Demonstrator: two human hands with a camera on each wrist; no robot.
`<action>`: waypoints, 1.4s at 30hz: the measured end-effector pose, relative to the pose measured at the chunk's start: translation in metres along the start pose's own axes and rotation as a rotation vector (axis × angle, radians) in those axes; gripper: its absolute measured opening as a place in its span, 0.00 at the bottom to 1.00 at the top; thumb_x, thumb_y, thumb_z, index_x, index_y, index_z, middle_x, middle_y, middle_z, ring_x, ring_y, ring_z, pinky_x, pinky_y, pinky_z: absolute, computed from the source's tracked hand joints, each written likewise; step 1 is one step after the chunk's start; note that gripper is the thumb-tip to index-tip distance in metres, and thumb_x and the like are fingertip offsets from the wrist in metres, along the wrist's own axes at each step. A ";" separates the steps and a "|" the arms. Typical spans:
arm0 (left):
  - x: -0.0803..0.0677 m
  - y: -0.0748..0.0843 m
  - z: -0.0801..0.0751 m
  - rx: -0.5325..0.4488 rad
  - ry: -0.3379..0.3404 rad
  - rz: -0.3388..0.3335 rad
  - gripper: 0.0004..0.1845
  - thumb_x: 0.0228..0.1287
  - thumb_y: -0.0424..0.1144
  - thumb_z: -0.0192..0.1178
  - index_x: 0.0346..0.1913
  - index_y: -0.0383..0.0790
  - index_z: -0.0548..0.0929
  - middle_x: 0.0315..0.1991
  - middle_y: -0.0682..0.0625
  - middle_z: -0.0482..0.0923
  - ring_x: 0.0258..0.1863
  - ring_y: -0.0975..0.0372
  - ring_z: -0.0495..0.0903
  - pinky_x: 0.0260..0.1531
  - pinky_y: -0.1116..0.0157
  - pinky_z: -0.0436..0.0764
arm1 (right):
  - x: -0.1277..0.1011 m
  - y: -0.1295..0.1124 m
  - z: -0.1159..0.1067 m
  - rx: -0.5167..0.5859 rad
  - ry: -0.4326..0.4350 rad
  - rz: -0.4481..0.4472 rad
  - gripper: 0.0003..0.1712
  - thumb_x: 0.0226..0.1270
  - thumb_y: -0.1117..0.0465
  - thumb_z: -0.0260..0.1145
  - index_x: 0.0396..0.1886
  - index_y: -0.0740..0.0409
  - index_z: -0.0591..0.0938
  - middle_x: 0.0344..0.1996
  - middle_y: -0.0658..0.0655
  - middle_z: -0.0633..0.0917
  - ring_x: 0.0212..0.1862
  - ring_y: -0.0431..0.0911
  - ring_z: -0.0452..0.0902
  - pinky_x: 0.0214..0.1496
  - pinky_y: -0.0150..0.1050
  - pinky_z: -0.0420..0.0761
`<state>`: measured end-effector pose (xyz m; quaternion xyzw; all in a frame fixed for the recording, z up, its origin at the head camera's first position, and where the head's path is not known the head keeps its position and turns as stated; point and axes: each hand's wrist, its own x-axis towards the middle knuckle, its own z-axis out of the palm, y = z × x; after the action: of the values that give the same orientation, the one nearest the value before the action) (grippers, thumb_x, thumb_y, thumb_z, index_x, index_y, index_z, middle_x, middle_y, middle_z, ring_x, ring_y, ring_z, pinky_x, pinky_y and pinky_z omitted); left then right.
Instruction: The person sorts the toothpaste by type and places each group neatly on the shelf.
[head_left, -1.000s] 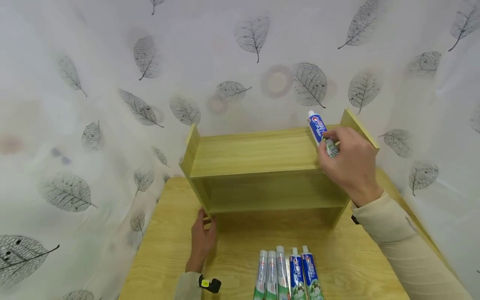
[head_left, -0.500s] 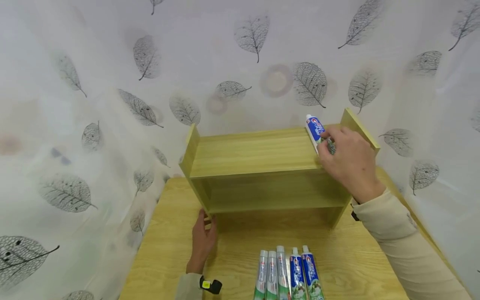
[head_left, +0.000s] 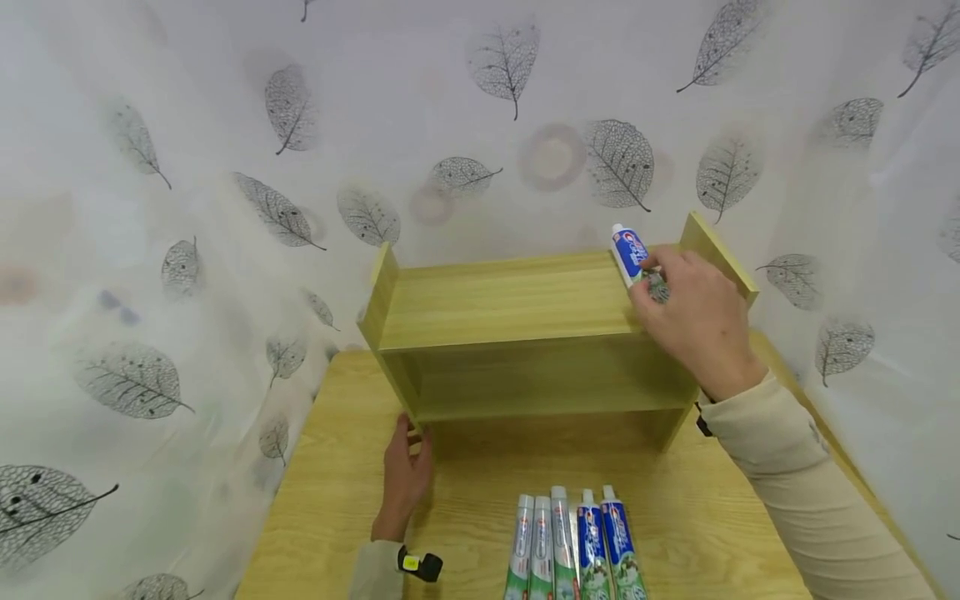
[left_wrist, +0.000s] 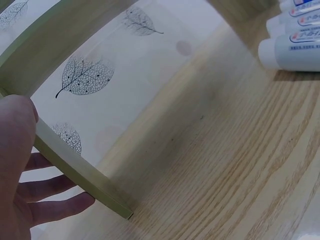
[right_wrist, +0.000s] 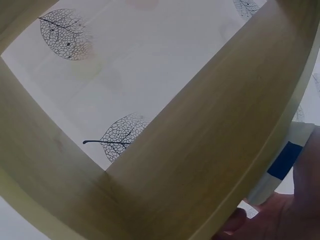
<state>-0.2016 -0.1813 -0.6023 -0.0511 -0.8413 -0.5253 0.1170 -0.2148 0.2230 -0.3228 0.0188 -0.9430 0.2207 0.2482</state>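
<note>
A small two-tier wooden shelf point(head_left: 502, 304) stands on the table. My right hand point(head_left: 697, 321) pinches a blue and white toothpaste tube point(head_left: 630, 250) between thumb and fingers at the right end of the top tier. The tube's white cap points away toward the wall. In the right wrist view its flat white end point(right_wrist: 285, 160) pokes out past the shelf's front edge, beside the hand. Down at the shelf's left side, my left hand point(head_left: 407, 475) grips the lower side panel point(left_wrist: 82, 172), thumb on one face and fingers on the other.
Several toothpaste tubes lie side by side on the wooden table point(head_left: 480, 492) in front of the shelf: silver-white ones point(head_left: 522, 542) at left, blue ones point(head_left: 618, 537) at right. A leaf-patterned white curtain point(head_left: 555, 83) hangs behind and around.
My right hand has brought the toothpaste tube slightly down and left onto the top tier. The left hand keeps its hold on the shelf panel.
</note>
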 end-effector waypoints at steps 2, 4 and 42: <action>0.000 0.000 0.000 0.005 0.007 0.003 0.20 0.88 0.38 0.54 0.75 0.41 0.72 0.62 0.32 0.82 0.55 0.38 0.88 0.42 0.55 0.93 | 0.001 -0.001 0.000 0.003 -0.012 0.006 0.19 0.76 0.57 0.60 0.58 0.62 0.84 0.47 0.72 0.87 0.38 0.62 0.78 0.36 0.60 0.78; 0.000 0.000 0.000 0.012 0.013 0.001 0.20 0.88 0.39 0.54 0.75 0.41 0.72 0.62 0.31 0.82 0.55 0.38 0.88 0.42 0.55 0.93 | 0.002 -0.002 0.000 0.008 -0.015 0.016 0.19 0.75 0.57 0.60 0.58 0.61 0.84 0.47 0.72 0.87 0.37 0.62 0.78 0.36 0.60 0.78; -0.001 0.005 0.000 0.007 -0.011 -0.037 0.22 0.89 0.42 0.52 0.78 0.44 0.70 0.65 0.34 0.80 0.59 0.40 0.86 0.49 0.51 0.93 | -0.067 0.005 0.008 0.100 0.330 -0.153 0.28 0.64 0.57 0.78 0.60 0.69 0.85 0.45 0.72 0.84 0.43 0.64 0.76 0.41 0.51 0.70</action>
<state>-0.1993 -0.1790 -0.5981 -0.0380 -0.8447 -0.5240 0.1026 -0.1607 0.2192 -0.3629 0.0665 -0.8733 0.2479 0.4142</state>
